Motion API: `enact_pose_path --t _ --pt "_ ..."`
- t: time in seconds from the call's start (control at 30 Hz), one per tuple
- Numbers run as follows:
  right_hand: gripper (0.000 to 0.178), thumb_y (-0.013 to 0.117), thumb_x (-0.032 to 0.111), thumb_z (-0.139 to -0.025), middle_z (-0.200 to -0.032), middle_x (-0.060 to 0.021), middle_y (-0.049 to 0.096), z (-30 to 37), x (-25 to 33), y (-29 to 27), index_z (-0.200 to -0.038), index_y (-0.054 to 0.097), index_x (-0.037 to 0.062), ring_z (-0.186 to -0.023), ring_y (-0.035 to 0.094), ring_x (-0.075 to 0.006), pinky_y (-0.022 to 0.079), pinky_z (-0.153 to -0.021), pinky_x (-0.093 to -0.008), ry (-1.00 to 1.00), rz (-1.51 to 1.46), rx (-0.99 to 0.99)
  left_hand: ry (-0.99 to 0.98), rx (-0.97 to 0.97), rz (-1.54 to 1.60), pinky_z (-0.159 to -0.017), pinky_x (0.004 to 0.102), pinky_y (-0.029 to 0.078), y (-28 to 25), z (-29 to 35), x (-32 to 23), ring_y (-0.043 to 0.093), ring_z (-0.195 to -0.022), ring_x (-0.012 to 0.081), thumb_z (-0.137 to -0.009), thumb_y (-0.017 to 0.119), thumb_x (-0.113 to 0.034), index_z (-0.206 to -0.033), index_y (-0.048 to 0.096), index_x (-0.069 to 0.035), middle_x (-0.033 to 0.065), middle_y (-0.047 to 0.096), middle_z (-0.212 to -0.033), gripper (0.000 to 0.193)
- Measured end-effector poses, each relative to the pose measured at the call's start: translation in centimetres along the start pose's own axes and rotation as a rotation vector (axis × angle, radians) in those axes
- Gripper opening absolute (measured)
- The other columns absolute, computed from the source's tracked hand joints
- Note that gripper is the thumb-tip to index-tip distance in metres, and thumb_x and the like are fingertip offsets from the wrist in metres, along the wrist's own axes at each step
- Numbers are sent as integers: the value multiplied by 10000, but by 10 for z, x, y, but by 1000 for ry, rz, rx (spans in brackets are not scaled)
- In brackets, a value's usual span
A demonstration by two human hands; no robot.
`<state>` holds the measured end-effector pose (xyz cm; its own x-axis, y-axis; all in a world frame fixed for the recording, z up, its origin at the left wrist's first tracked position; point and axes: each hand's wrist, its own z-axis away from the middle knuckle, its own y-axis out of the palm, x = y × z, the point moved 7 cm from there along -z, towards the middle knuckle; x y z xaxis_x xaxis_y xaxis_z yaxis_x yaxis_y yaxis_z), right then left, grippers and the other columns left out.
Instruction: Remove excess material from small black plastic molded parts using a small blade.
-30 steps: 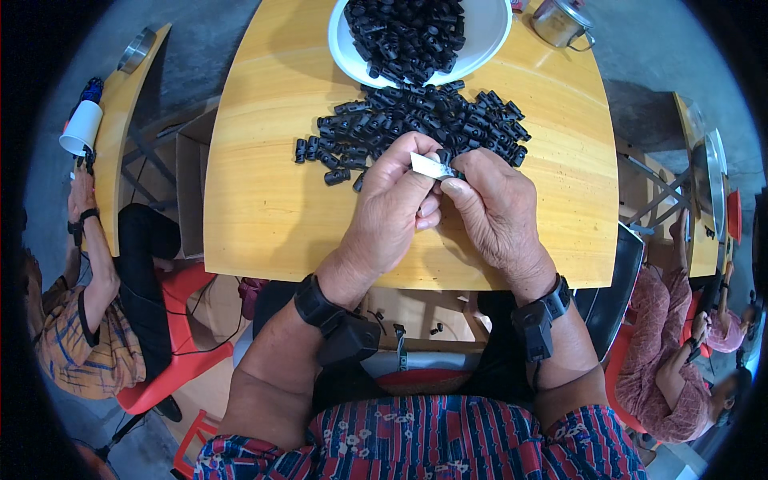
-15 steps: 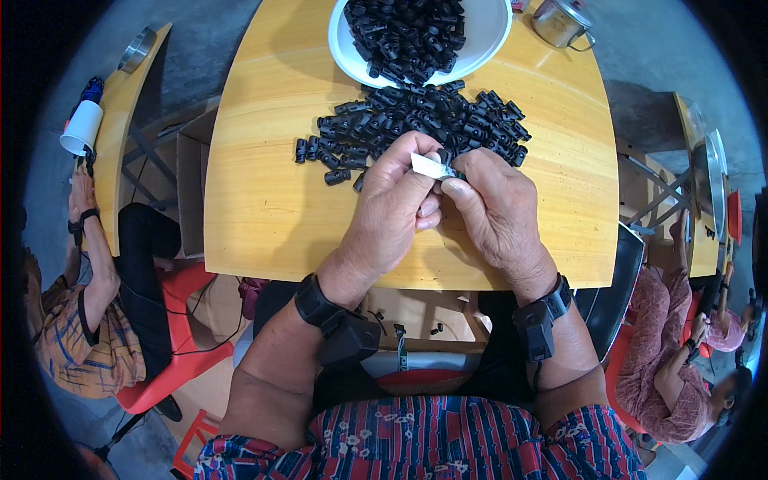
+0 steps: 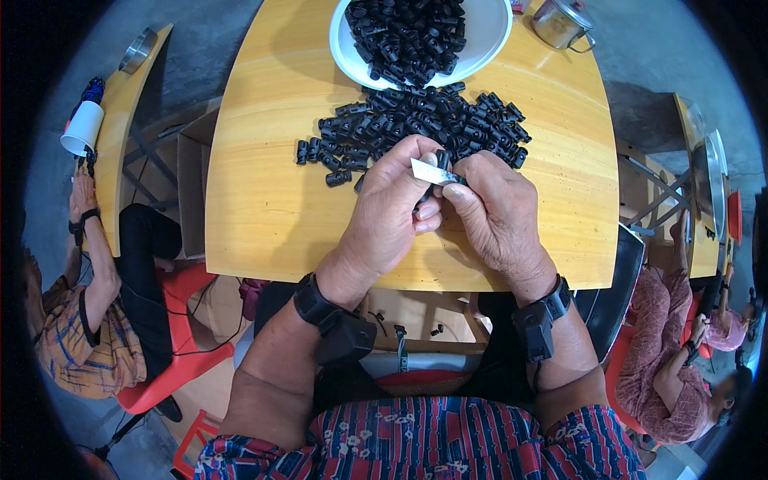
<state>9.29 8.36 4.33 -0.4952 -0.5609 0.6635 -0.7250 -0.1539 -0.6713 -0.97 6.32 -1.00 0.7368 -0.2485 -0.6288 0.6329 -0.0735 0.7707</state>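
Over the near half of the table my left hand (image 3: 382, 216) pinches a small black cylindrical plastic part (image 3: 442, 158) between curled fingers. My right hand (image 3: 500, 210) is closed around a short knife, whose pale slanted blade (image 3: 427, 170) points left across the part, close to my left thumb. Most of the knife's handle is hidden in the right fingers. Just beyond both hands lies a loose heap of similar black plastic parts (image 3: 416, 116), some with holes in their sides.
A white basin (image 3: 502, 40) heaped with more black parts stands at the table's far side. To its right is a lidded metal mug (image 3: 560, 26). People sit at side tables left and right. A white cup (image 3: 82, 128) lies on the left table.
The blade has shifted slightly against the black part, and more of the part shows above it. Both hands keep nearly the same place.
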Motion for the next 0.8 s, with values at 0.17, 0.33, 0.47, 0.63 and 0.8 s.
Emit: enact_pose_path --t 0.17,0.33,0.47,0.63,0.8 --pt "171 618 221 -843 -698 -105 529 -2 -1 0 -822 556 63 -648 574 -291 458 -567 -369 9 -15 -2 -14 -6 -14 -510 158 310 -2 -2 1 380 -606 25 -963 474 -202 -1048 484 -88 -17 455 -797 143" --pt "174 617 219 -844 -697 -109 526 -3 -2 0 -817 553 60 -647 569 -297 455 -565 -370 2 -24 1 -21 -26 -37 -499 157 315 -6 -4 2 374 -591 24 -962 495 -223 -1049 487 -104 -3 446 -785 148" --pt "170 621 213 -840 -691 -109 521 -5 -4 2 -812 552 60 -644 566 -300 453 -561 -372 3 -34 12 -27 2 -3 -514 152 311 -7 -4 1 387 -616 20 -968 462 -181 -1092 482 -72 -31 467 -803 166" --pt "141 609 176 -845 -690 -119 521 -4 -5 -1 -801 554 54 -658 564 -307 453 -566 -371 -14 16 -75 -32 -89 -40 -484 157 316 -8 -3 1 373 -576 24 -969 476 -199 -1044 486 -91 -3 450 -782 132" --pt "111 550 110 -869 -722 -130 534 -1 -9 -13 -816 566 13 -638 539 -279 448 -602 -325 73 -165 -199 -66 15 -87 -489 145 305 3 -2 -1 388 -595 22 -981 453 -234 -1078 491 -89 -23 461 -797 179"
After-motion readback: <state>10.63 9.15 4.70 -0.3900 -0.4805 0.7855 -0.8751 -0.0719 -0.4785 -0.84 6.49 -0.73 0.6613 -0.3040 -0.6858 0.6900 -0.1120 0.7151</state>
